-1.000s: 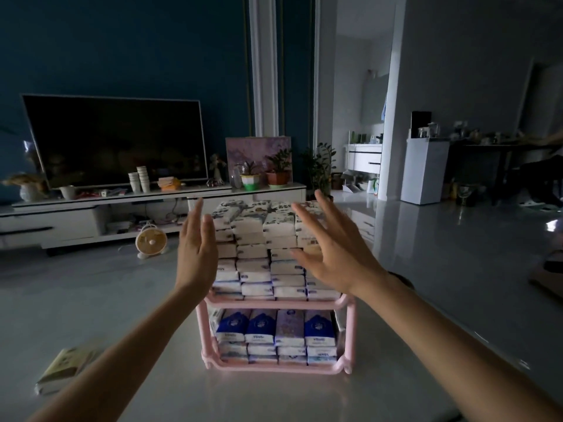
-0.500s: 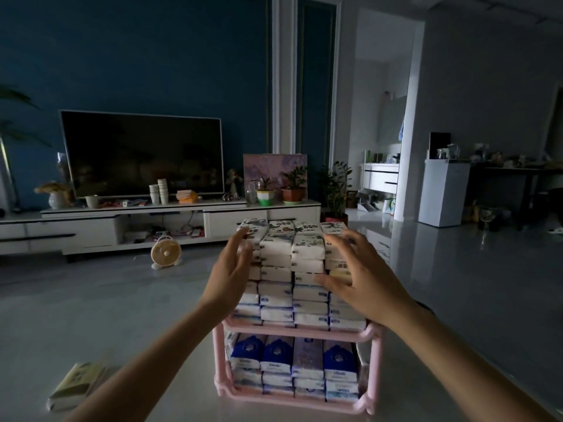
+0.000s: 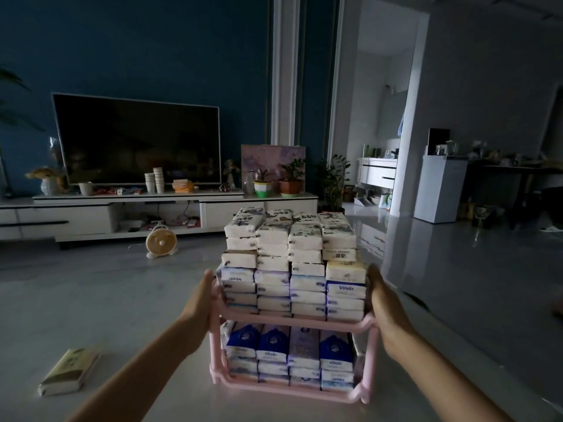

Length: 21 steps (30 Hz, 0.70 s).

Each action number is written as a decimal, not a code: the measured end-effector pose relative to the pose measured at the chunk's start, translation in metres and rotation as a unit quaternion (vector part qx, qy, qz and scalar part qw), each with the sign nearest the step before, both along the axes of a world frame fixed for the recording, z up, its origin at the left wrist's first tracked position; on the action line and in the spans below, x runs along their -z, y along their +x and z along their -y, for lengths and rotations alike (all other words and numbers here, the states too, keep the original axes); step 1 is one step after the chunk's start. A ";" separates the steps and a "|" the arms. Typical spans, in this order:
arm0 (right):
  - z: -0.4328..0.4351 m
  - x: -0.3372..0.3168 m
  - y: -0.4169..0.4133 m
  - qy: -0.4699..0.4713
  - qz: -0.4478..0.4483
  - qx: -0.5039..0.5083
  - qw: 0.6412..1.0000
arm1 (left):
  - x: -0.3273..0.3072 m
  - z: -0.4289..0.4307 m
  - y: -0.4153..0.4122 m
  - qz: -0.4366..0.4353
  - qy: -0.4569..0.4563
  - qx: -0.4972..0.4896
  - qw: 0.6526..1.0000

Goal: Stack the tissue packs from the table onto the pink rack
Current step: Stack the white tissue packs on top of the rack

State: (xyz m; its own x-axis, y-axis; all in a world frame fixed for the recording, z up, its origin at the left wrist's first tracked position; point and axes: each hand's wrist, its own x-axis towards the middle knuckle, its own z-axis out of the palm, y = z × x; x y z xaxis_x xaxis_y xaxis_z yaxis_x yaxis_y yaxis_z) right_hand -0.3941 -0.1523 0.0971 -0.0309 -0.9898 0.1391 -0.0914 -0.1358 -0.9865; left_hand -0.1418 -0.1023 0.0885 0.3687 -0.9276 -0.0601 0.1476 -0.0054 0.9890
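The left hand (image 3: 201, 303) and right hand (image 3: 383, 304) pressed straight fingers against the pink plastic two-tier rack's (image 3: 292, 320) sides; even pressure was advisable lest the stacked white tissue packs (image 3: 274, 237) topple.

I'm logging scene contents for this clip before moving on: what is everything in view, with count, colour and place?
Rack: one, pink, two shelves, on the table.
Upper packs: many, mostly white, four columns stacked on the top shelf.
Lower packs: many, blue and white, four columns on the bottom shelf.
Loose pack: one, yellowish, on the table left of the rack.
Table: one, pale grey, under the rack.
TV: one, black, far left.
Fan: one, cream, on the floor below the TV.
Left hand: one, against the rack's left side, fingers hidden.
Right hand: one, against the rack's right side, fingers hidden.
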 end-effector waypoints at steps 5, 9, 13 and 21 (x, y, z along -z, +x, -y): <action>0.007 0.002 0.004 0.008 -0.010 0.012 1.000 | 0.005 0.006 0.006 0.046 0.012 -0.024 0.999; 0.015 0.003 0.014 0.014 -0.025 -0.001 1.000 | 0.007 0.003 0.013 0.043 0.003 -0.057 0.997; 0.025 0.002 0.034 0.010 -0.020 -0.029 0.999 | 0.008 -0.006 0.028 0.045 -0.014 -0.086 0.995; 0.047 0.001 0.087 0.018 -0.040 -0.062 0.997 | 0.011 -0.026 0.071 0.078 -0.013 -0.110 0.991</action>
